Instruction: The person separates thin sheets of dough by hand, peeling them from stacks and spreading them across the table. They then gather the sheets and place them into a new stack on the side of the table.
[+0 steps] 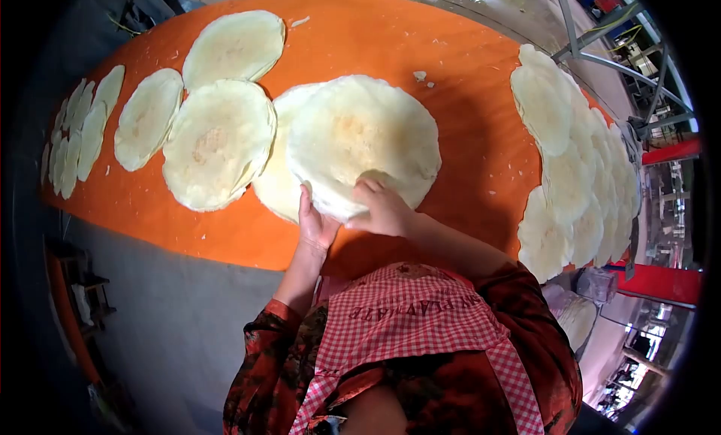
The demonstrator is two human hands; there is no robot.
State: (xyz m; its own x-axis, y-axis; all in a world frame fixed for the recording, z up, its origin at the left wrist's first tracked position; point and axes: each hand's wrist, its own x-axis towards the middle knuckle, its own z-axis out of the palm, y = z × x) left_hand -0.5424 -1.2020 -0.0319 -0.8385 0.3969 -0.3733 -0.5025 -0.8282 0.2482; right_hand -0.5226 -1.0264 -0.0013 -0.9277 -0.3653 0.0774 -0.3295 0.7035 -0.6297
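From my remote seat, I have the left hand [319, 228] at the near edge of a pale round [368, 138], which overlaps a second round [276, 183] on the orange counter [473, 67]. Its fingers are partly hidden; the right hand's [381, 208] curl onto the top face. I cannot tell whether either grips. Light, spread support should spare the thin edge a tear.
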